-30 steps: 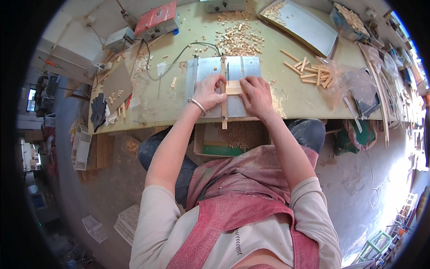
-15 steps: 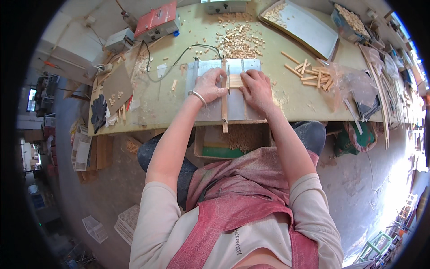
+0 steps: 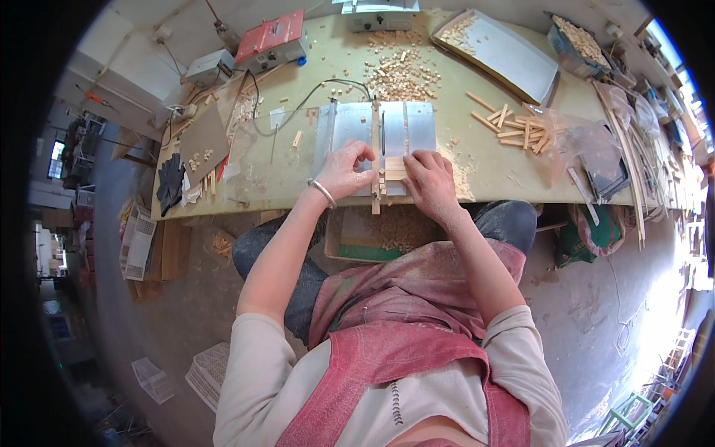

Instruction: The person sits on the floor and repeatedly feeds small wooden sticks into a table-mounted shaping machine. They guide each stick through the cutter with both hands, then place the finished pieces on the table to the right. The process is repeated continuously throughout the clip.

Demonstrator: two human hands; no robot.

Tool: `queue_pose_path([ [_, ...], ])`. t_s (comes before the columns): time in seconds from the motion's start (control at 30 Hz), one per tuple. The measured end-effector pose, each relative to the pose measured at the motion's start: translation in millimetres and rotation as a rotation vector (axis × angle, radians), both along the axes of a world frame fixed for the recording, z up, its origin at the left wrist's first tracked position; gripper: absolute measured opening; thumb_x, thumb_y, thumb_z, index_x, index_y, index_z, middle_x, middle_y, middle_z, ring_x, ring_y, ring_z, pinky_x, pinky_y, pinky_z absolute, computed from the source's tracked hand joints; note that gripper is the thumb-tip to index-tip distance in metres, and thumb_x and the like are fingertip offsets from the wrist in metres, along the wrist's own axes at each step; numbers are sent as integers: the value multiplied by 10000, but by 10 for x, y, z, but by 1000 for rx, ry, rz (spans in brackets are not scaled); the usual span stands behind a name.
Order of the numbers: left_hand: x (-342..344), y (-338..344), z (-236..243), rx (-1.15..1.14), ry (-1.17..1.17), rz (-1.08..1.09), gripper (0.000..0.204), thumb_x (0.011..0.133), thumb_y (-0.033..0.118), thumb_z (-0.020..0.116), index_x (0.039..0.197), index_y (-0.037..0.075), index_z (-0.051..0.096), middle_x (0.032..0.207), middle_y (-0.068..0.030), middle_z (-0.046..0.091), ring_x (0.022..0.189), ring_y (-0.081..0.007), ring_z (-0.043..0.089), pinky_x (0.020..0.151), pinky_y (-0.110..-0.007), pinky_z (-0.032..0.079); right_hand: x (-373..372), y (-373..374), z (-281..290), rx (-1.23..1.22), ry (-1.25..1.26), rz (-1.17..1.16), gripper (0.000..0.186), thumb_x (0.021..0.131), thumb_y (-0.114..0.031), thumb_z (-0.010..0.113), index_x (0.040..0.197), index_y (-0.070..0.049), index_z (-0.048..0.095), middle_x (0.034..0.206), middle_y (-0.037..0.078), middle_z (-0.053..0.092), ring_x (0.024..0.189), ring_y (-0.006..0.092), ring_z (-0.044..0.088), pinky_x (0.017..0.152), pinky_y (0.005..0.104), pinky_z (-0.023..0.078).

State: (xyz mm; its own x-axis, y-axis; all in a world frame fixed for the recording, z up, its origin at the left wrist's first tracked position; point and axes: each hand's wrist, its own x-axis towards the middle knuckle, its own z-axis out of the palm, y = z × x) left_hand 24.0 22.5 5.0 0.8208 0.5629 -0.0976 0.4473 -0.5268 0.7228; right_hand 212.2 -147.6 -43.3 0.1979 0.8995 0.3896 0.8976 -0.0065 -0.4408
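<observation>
A metal saw table (image 3: 421, 128) sits at the bench's near edge, with a thin dark blade (image 3: 383, 132) upright in its slot. Just left of the blade runs a long wooden fence strip (image 3: 375, 123). My right hand (image 3: 432, 180) grips a small bundle of pale wooden strips (image 3: 395, 168), lying flat on the near half of the metal. Left of the fence is my left hand (image 3: 347, 165), its fingers curled and the thumb apart from them, with nothing seen between. Small cut wood blocks (image 3: 382, 179) lie between the fence and the strips.
Loose wood blocks (image 3: 402, 74) are heaped behind the saw. Wooden sticks (image 3: 521, 132) lie to the right, near a clear plastic bag (image 3: 585, 149). A metal tray (image 3: 503, 52) and red box (image 3: 272, 37) stand farther back. Dark gloves (image 3: 170, 182) rest at left.
Both hands have come nearer my body, the right one bringing the strips back from beside the blade. More of the blade shows, and small blocks now show beside the fence.
</observation>
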Motion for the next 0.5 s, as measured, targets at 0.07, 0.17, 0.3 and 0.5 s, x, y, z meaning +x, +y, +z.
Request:
queue_pose_path([
  [0.07, 48, -20, -6, 22, 14, 19, 316, 789, 347, 789, 1020, 137, 745, 1098, -82, 661, 1004, -265, 669, 953, -408, 521, 6, -3, 9, -11, -6, -1, 471, 878, -194, 753, 1325, -81, 659, 1285, 106, 624, 1248, 321, 571, 1084, 475, 427],
  [0.17, 21, -23, -173, 178, -46, -168, 273, 813, 319, 773, 1010, 131, 761, 1069, -86, 648, 953, -245, 666, 907, -397, 542, 9, -16, 20, -12, -12, -6, 472, 875, -197, 755, 1323, -83, 660, 1289, 104, 625, 1247, 319, 572, 1086, 475, 426],
  [0.3, -52, -12, -215, -59, -113, -135, 221, 851, 275, 765, 979, 94, 752, 1051, -84, 622, 924, -236, 649, 865, -365, 544, 5, -21, 27, -25, 5, -3, 470, 876, -195, 752, 1323, -83, 659, 1296, 107, 626, 1246, 322, 571, 1090, 475, 423],
  [0.5, -12, 68, -255, -5, -102, 50, 363, 837, 254, 786, 1137, 78, 683, 1039, -74, 608, 918, -225, 623, 850, -362, 542, -69, 109, 12, 0, 1, 11, 463, 882, -183, 745, 1324, -79, 653, 1301, 119, 628, 1247, 334, 569, 1079, 480, 432],
])
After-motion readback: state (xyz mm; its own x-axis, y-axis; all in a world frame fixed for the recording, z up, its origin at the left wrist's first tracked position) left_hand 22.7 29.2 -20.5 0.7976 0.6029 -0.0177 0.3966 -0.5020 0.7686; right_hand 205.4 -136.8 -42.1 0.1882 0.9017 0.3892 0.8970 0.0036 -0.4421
